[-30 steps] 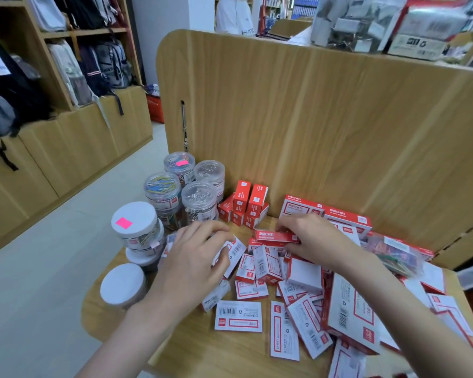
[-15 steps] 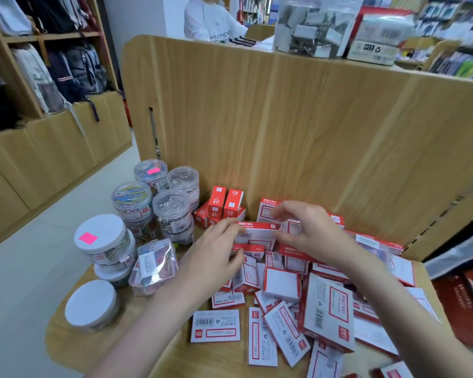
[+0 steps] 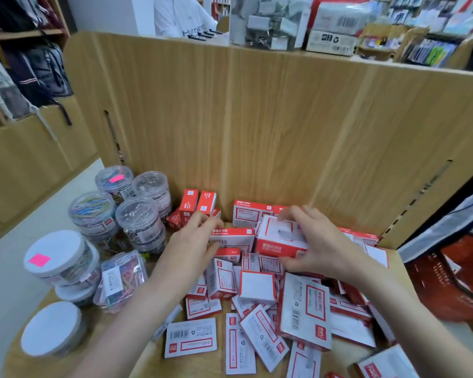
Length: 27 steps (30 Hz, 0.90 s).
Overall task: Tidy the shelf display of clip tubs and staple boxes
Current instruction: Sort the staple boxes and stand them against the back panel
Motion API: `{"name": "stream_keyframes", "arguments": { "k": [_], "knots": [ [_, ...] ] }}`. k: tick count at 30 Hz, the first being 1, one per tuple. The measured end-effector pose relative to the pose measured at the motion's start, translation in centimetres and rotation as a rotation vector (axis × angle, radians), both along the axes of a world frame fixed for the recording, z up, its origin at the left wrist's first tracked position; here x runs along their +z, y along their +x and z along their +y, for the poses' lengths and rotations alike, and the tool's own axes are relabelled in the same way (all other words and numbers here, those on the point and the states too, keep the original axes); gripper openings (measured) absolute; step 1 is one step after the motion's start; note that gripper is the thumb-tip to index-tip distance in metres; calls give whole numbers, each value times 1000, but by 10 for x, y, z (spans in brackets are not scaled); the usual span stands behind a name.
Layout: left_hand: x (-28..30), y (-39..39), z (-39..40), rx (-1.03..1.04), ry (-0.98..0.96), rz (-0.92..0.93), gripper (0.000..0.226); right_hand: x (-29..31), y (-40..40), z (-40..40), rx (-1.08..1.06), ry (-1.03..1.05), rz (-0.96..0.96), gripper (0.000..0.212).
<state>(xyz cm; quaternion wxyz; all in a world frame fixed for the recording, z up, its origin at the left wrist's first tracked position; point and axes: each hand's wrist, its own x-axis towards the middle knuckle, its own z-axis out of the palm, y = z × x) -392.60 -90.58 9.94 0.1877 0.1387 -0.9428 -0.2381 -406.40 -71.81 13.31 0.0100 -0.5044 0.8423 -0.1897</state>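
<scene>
Red and white staple boxes lie jumbled over the wooden shelf (image 3: 115,350). My left hand (image 3: 194,241) grips one staple box (image 3: 234,238) by its left end, near the back panel. My right hand (image 3: 314,241) holds a larger staple box (image 3: 279,238) right beside it, fingers over the top and thumb under the front. Two small red boxes (image 3: 198,204) stand upright at the back. Clear clip tubs (image 3: 137,216) stand stacked at the left, with a white-lidded tub (image 3: 56,255) bearing a pink sticker and another white-lidded tub (image 3: 51,327) nearer the front edge.
A clear packet of coloured clips (image 3: 120,279) leans against the tubs. The tall wooden back panel (image 3: 257,126) rises behind the boxes. A red bag (image 3: 453,279) sits off the shelf's right end. A person in white (image 3: 180,17) stands beyond the panel. Backpacks (image 3: 38,72) hang at left.
Both hands have moved toward the back of the pile. My left hand left the front boxes and took a staple box; my right hand now holds a larger box beside it.
</scene>
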Motion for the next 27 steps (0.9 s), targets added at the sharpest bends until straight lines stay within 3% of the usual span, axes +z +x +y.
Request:
{"name": "stream_keyframes", "arguments": {
  "k": [3,5,13,19,24,27],
  "knots": [
    [2,-6,1,47,-69,-12,26,23,-4,11,-113,-247,-219,46],
    [2,-12,1,66,-91,4,25,35,-10,22,-174,-283,-227,36],
    [-2,-17,5,103,-152,-2,25,43,-3,44,-122,-123,-160,22],
    [-9,-11,9,98,-319,-13,37,58,6,43,-101,-42,-167,10],
    [-10,-7,17,111,-408,174,37,52,11,52,-134,16,-358,25],
    [-9,-9,22,-11,-329,266,29,32,18,57,-103,19,-468,31]
  ]
}}
